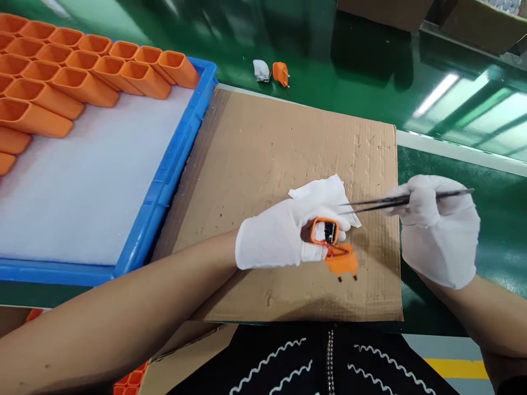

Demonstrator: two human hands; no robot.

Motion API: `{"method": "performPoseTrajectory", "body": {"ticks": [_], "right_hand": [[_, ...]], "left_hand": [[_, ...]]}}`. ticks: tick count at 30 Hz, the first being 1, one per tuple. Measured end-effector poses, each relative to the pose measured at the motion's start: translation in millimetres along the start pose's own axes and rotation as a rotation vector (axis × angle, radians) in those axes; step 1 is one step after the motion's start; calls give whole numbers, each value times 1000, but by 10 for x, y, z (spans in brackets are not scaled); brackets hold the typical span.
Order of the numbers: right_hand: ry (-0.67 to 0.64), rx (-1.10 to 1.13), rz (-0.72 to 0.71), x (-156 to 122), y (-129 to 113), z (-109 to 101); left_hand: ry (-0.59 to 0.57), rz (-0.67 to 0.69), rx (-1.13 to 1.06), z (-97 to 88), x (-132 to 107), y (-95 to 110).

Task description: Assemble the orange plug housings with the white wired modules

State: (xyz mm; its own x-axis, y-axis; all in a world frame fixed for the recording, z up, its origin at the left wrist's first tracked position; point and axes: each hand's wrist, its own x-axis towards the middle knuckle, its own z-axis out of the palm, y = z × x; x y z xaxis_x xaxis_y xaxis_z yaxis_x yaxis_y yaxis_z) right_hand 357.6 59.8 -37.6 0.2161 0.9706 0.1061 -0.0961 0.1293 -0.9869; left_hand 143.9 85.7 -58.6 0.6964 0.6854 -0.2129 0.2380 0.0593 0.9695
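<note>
My left hand point(280, 237), in a white glove, is closed round an orange plug housing point(325, 231) whose open end faces me and shows dark parts inside. An orange plug cap point(342, 263) with two metal pins hangs just below the housing, joined to it by thin wires. My right hand point(440, 230), also gloved, pinches black tweezers point(395, 202). Their tips point left toward the housing and stop just above it. A white cloth point(325, 192) lies under and behind my left fingers, on a sheet of brown cardboard point(263, 164).
A blue tray point(173, 164) with a white liner stands at the left, with several orange housings point(82, 71) in rows at its far end. A white piece point(261, 70) and an orange plug cap point(280, 73) lie on the green table point(349, 60) beyond the cardboard. Cardboard boxes point(473, 22) stand at the far right.
</note>
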Motion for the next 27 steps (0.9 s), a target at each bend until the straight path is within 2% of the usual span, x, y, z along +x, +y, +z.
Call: {"method": "performPoseTrajectory", "body": {"ticks": [3, 7, 9, 13, 17, 21, 23, 27], "right_hand": [[86, 23, 151, 175, 112, -52], [59, 101, 407, 331, 232, -105], [64, 105, 444, 358, 258, -109], [91, 73, 428, 350, 259, -89], [86, 16, 428, 327, 236, -62], [88, 7, 430, 329, 253, -55], [94, 22, 433, 333, 280, -65], [148, 81, 436, 326, 348, -97]], "left_hand": [[54, -52, -285, -18, 23, 33], [99, -165, -790, -54, 19, 16], [113, -205, -915, -71, 14, 24], [90, -258, -1044, -87, 17, 66], [81, -281, -1108, -90, 30, 62], [125, -233, -1076, -64, 58, 9], [239, -173, -979, -31, 78, -27], [596, -45, -677, 1, 80, -112]]}}
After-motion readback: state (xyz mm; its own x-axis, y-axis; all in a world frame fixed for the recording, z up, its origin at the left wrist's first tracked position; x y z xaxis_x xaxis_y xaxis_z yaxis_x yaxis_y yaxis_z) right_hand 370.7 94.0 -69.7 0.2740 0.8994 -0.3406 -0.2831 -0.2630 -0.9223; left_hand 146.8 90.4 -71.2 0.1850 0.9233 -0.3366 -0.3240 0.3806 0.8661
